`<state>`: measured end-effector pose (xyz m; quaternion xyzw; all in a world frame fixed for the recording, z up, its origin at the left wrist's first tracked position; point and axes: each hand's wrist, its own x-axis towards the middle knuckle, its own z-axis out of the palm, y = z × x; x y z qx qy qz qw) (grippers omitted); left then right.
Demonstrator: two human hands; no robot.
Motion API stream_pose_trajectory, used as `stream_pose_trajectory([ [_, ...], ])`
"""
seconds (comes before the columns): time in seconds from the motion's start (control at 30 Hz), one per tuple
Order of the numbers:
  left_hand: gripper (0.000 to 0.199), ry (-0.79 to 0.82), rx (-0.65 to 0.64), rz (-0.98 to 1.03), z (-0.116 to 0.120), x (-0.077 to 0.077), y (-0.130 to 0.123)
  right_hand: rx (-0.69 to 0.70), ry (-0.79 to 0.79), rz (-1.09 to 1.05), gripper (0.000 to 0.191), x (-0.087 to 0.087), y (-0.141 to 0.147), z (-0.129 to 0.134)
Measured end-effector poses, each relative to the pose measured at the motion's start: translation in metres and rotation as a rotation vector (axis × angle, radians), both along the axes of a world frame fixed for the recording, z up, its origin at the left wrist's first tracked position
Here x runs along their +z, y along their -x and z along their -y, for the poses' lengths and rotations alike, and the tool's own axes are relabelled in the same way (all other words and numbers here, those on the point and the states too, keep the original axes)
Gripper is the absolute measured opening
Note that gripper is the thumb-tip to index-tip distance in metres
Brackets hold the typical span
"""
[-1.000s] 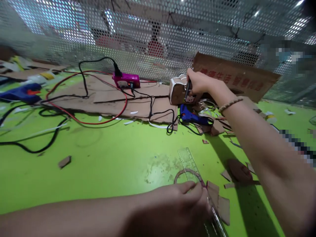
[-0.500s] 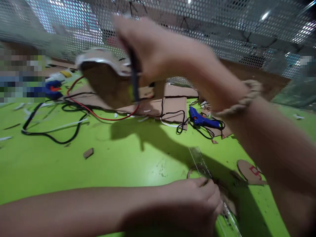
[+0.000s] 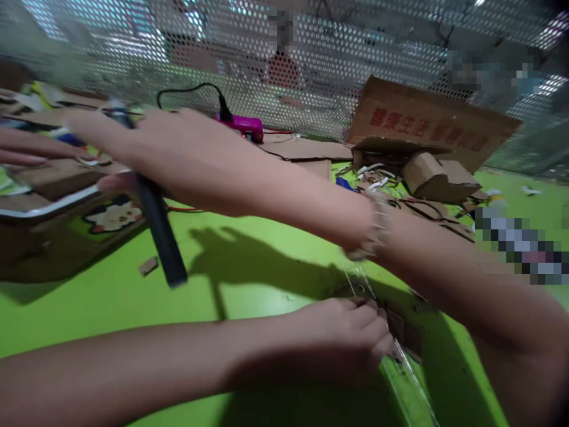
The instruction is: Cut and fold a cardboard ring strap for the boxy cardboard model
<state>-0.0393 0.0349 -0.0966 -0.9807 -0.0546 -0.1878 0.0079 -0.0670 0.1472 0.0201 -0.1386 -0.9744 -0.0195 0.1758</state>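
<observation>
My right hand (image 3: 178,154), with a braided bracelet at its wrist, reaches across to the left. It is closed around a long black stick-like tool (image 3: 160,237) that slants downward; blur hides its exact kind. My right thumb is close to the top edge of a cardboard model (image 3: 44,249) with a white rim and an animal-face sticker; I cannot tell whether they touch. Another person's hand (image 3: 20,148) is over the model. Lower down, my left hand (image 3: 355,338) has its fingers curled on a clear ruler (image 3: 409,365), with brown cardboard (image 3: 406,332) beneath.
A magenta device (image 3: 246,127) with a black cable lies at the back. Behind, a printed cardboard sheet (image 3: 418,121) leans near a cardboard block (image 3: 438,178) and scraps. A perforated panel (image 3: 320,65) borders the green table (image 3: 253,273). One small cardboard scrap (image 3: 148,265) lies forward.
My right hand has moved left and down with the black tool. The cardboard model has shifted left, and another person's hand now shows by it. My left hand stays on the ruler.
</observation>
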Motion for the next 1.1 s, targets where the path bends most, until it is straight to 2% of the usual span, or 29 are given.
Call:
stream_pose_trajectory([
  [0.03, 0.022, 0.018, -0.032, -0.018, -0.001, 0.001, 0.001, -0.079, 0.081, 0.001, 0.02, 0.003, -0.03, 0.012],
  [0.1, 0.021, 0.031, -0.065, -0.038, -0.002, 0.005, 0.003, -0.137, 0.232, -0.11, 0.032, 0.0, -0.09, 0.04],
  [0.13, 0.02, 0.021, -0.075, -0.046, -0.002, 0.007, 0.004, -0.261, 0.307, -0.146, 0.038, -0.005, -0.118, 0.055],
  [0.17, 0.019, 0.002, -0.078, -0.043, -0.002, 0.009, 0.005, -0.348, 0.315, -0.201, 0.039, -0.013, -0.142, 0.07],
  [0.2, 0.019, -0.023, -0.071, -0.036, -0.001, 0.01, 0.005, -0.457, 0.338, -0.219, 0.033, -0.021, -0.164, 0.084],
  [0.23, 0.019, -0.05, -0.067, -0.03, -0.001, 0.011, 0.005, -0.572, 0.417, -0.248, 0.027, -0.031, -0.181, 0.096],
  [0.33, 0.026, -0.106, -0.036, 0.067, 0.003, 0.011, 0.006, -0.766, 0.694, -0.393, 0.015, -0.06, -0.212, 0.123],
  [0.4, 0.033, -0.079, 0.008, 0.183, 0.006, 0.009, 0.005, -0.849, 0.82, -0.475, 0.019, -0.077, -0.219, 0.133],
  [0.43, 0.035, -0.043, 0.034, 0.234, 0.008, 0.008, 0.005, -0.881, 0.831, -0.508, 0.024, -0.084, -0.22, 0.135],
  [0.5, 0.038, 0.043, 0.069, 0.277, 0.01, 0.005, 0.004, -0.894, 0.798, -0.551, 0.03, -0.096, -0.22, 0.138],
  [0.57, 0.039, 0.099, 0.077, 0.272, 0.011, 0.003, 0.003, -0.848, 0.757, -0.564, 0.034, -0.104, -0.22, 0.14],
  [0.77, 0.04, 0.15, 0.066, 0.197, 0.011, 0.006, 0.004, -0.757, 0.637, -0.571, 0.038, -0.105, -0.219, 0.14],
  [1.1, 0.036, 0.158, 0.187, 0.217, 0.02, 0.003, 0.003, -0.757, 0.659, -0.569, 0.039, -0.105, -0.218, 0.138],
])
